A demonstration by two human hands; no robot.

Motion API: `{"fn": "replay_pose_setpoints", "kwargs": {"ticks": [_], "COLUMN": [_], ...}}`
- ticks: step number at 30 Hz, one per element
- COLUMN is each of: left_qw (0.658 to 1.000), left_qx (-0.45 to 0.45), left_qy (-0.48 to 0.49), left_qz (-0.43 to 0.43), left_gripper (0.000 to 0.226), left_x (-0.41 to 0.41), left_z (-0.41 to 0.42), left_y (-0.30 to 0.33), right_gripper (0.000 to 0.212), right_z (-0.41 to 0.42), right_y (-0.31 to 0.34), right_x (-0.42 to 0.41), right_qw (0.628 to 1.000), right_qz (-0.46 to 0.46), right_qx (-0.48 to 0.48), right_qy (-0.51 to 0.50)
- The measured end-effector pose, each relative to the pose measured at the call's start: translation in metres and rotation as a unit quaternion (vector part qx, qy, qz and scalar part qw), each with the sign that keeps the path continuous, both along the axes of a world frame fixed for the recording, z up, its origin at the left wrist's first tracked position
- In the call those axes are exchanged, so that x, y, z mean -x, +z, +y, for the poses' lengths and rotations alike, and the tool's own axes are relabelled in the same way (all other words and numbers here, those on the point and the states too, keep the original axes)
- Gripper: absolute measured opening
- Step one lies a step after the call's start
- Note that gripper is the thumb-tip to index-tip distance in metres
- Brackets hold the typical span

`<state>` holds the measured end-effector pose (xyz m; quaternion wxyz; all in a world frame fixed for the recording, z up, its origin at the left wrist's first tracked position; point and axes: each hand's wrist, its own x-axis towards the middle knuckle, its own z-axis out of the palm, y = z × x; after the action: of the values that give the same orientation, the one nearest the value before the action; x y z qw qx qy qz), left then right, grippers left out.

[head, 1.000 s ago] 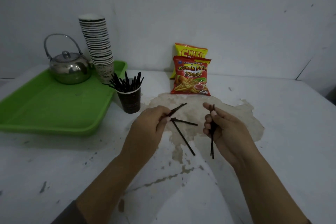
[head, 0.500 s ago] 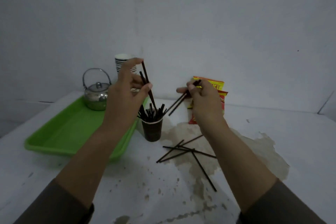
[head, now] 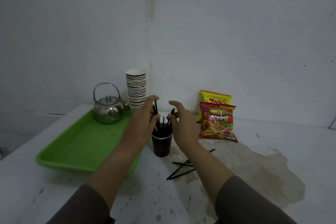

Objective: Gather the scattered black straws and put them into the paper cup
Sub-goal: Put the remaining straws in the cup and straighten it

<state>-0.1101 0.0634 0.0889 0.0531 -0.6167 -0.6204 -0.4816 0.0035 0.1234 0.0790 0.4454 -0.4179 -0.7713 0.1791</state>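
White walls meet behind a stained white counter. Toward its left edge lies a green tray carrying a steel kettle, with a stack of paper cups at the tray's far corner. Just right of the tray stands the dark paper cup, black straws upright inside. The left hand pinches one straw above the cup between thumb and fingers. The right hand hovers beside it, fingers spread, a straw against its thumb. Loose straws lie crossed on the counter nearer the front edge. Two snack bags stand against the wall.
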Motion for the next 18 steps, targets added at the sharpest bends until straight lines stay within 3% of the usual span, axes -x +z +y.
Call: {"fn": "replay_pose_setpoints", "kwargs": {"ticks": [3,8,12,14,16,18], "left_qw": [1.000,0.994,0.990,0.991,0.990,0.989], "left_qx": [0.024,0.014,0.000,-0.032,-0.075,-0.106], "left_qy": [0.003,0.015,0.022,0.042,0.058,0.044], "left_qz": [0.015,0.107,0.136,0.121,0.102,0.089], "left_gripper": [0.042,0.008,0.024,0.032,0.030,0.024], "left_x": [0.002,0.005,0.003,-0.004,-0.016,-0.036], "left_z": [0.003,0.006,0.005,-0.001,-0.011,-0.023], "left_y": [-0.011,-0.021,-0.026,-0.025,-0.026,-0.033], "right_gripper": [0.032,0.034,0.034,0.031,0.026,0.021], "right_z": [0.000,-0.003,0.000,-0.002,-0.007,-0.013], "right_y": [-0.007,-0.010,-0.006,-0.006,-0.012,-0.028], "right_x": [0.002,-0.001,-0.007,-0.021,-0.045,-0.071], "right_qw": [0.997,0.985,0.992,0.999,0.999,0.999], "right_qz": [-0.073,-0.169,-0.123,-0.048,0.028,0.033], "right_qx": [-0.014,-0.009,0.002,0.007,0.016,0.036], "right_qy": [-0.029,0.012,0.035,0.024,0.010,-0.006]}}
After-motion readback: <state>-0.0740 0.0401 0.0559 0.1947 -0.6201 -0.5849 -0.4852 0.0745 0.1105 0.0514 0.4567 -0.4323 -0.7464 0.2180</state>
